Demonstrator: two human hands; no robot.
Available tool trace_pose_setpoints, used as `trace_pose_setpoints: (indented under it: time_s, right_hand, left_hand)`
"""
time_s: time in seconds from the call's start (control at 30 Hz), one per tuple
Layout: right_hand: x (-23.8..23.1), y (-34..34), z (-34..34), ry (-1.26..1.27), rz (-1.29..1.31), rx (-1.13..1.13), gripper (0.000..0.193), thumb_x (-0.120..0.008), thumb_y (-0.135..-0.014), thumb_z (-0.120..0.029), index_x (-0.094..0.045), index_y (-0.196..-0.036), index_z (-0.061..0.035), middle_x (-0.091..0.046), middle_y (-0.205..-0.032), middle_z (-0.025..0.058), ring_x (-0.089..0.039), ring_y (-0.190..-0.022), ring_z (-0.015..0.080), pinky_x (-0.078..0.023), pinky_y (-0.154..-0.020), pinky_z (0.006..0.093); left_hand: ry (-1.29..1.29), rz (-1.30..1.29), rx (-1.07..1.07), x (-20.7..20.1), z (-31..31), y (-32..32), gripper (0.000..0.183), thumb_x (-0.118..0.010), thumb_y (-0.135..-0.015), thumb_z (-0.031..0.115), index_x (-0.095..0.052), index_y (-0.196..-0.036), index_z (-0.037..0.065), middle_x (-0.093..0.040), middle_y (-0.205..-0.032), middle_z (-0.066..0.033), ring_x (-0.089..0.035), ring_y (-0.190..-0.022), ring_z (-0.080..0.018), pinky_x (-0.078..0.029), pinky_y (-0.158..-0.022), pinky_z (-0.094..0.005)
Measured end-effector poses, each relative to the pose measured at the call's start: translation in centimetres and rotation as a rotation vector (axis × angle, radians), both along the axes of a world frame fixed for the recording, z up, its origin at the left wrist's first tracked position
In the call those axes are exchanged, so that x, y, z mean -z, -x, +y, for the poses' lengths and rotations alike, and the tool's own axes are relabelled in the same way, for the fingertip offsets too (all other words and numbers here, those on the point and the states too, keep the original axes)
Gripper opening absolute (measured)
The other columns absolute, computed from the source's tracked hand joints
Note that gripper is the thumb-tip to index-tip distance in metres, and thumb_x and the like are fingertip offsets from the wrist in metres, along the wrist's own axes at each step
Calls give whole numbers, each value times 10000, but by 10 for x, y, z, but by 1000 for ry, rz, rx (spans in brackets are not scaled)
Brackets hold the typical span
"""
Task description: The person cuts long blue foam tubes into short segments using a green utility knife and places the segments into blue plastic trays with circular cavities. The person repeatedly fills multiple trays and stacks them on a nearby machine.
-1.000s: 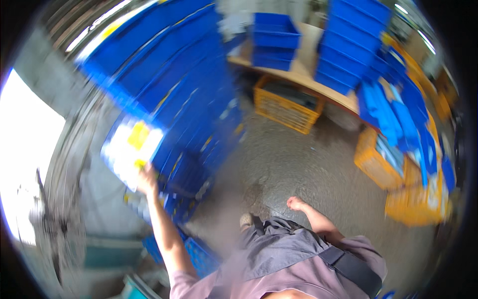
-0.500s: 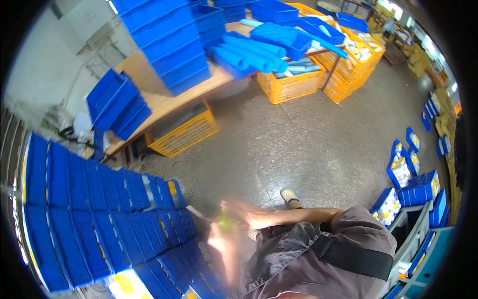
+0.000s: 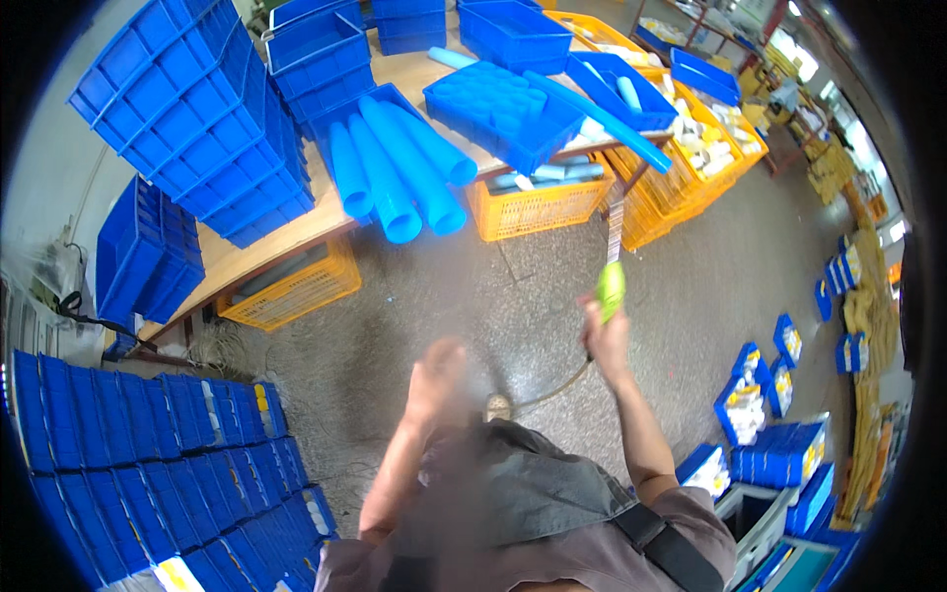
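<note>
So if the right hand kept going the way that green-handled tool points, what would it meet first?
The right hand points its green-handled tool up toward the table edge. First in line look the orange crates below the long blue tube, though depth is hard to judge.

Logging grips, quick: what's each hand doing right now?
Left hand: motion-blurred, nothing seen in it; open or closed cannot be told.
Right hand: closed on a green-handled tool.

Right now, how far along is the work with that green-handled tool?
Done: blue bins stand stacked at the left. In hand: the right hand grips the green-handled tool, raised toward the table; the left hand is blurred, seemingly empty. Left: blue tubes lie loose on the table.
</note>
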State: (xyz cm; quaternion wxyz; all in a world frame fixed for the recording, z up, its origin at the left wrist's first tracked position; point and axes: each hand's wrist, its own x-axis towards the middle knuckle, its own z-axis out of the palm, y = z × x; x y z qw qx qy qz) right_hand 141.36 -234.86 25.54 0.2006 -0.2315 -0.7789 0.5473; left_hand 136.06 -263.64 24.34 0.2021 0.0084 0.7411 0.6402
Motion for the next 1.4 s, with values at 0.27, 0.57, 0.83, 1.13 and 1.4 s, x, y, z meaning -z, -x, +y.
trace_pose_setpoints:
  time_s: [0.27,0.57,0.83,1.13,1.4]
  right_hand:
    - [-141,202,89,-136,298,-128,400,-378,-1086,-289,-635,-1067,18,-671,-728,57,-451,-395,57,-374,-377,215]
    - [-64,499,20,-328,-512,-785,383,-574,-994,-407,-617,-1137,-55,-671,-690,52,-583,-444,130,-433,-398,283]
    - [-16,635,-24,-663,-577,-912,605,-536,-962,-560,-650,-778,5,-672,-671,89,-652,-568,217,-523,-645,389]
    - [-25,622,21,-742,-554,-1123,553,-543,-968,-512,-673,-728,-32,-676,-623,80,-686,-585,235,-526,-576,383]
    - [-44,550,79,-757,-535,-1283,562,-537,-974,-505,-689,-809,10,-698,-703,148,-709,-682,320,-536,-619,444]
  left_hand:
    - [-641,-422,-432,38,94,162,799,-703,-914,425,-349,-1436,-64,-505,-1371,-189,-566,-1195,-312,-472,-1021,-459]
    - [-979,-500,-453,18,118,202,636,-681,-919,405,-458,-1358,3,-578,-1239,-130,-577,-1137,-270,-485,-893,-421]
    - [-915,-309,-805,-16,148,212,750,-677,-919,387,-348,-1424,-59,-527,-1344,-175,-555,-1200,-323,-433,-1038,-467]
    - [-885,-138,-1090,-14,173,194,628,-610,-941,325,-400,-1352,-102,-604,-1220,-258,-666,-1058,-393,-612,-817,-393]
    - [-955,-68,-1071,-15,176,191,712,-645,-926,278,-291,-1401,-116,-508,-1327,-316,-604,-1154,-454,-633,-831,-438]
